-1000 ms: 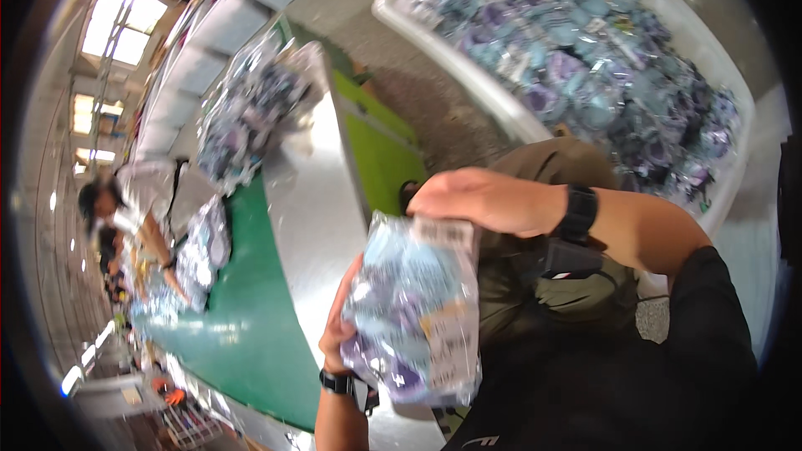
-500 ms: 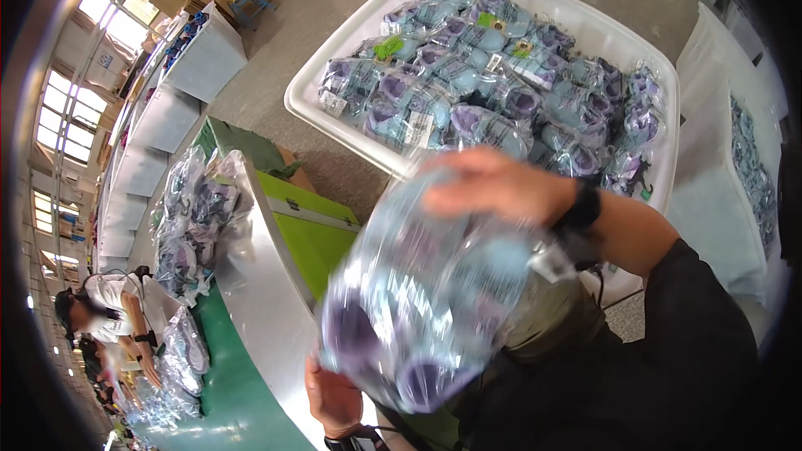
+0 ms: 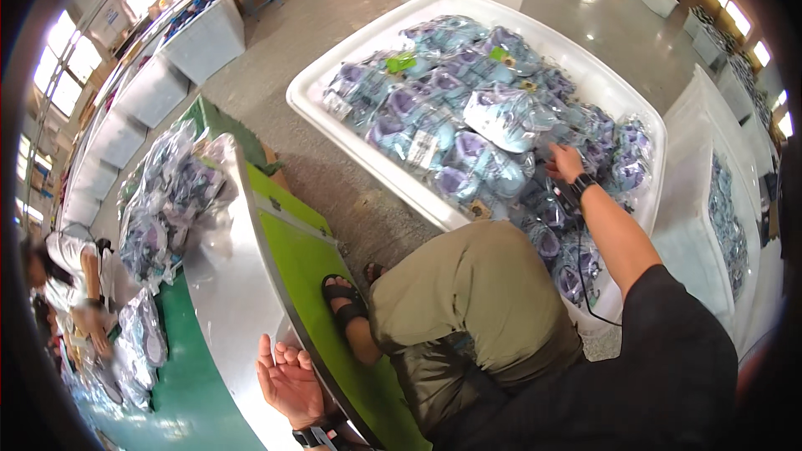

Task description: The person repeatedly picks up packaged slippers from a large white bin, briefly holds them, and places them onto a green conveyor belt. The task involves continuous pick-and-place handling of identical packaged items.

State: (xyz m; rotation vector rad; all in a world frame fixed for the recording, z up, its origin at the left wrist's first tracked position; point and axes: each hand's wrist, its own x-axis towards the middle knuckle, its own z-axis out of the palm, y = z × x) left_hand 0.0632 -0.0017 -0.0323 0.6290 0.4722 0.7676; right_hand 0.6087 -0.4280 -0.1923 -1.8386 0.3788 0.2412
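A large white tub [image 3: 351,135] is filled with light blue and purple clogs in clear plastic bags [image 3: 401,103]. One bagged pair [image 3: 508,121] lies on top of the pile with its pale soles showing. Just right of that pair, my right hand [image 3: 566,164] reaches over the heap, fingers a little apart; I see nothing held in it. Down at the metal-edged table, my left hand [image 3: 292,384] is palm up with loosely curled fingers and nothing in it.
More bagged clogs [image 3: 167,209] are heaped on the table's metal end [image 3: 219,263]. A green panel [image 3: 292,242] stands beside my legs. Another white bin [image 3: 697,217] with bagged shoes is at the right. A co-worker [image 3: 71,276] works at far left; white bins [image 3: 200,38] line the back left.
The bagged clogs that were between my hands are no longer in them. My right hand has moved right over the tub; a pale-soled bagged pair now lies on the pile. My view has shifted.
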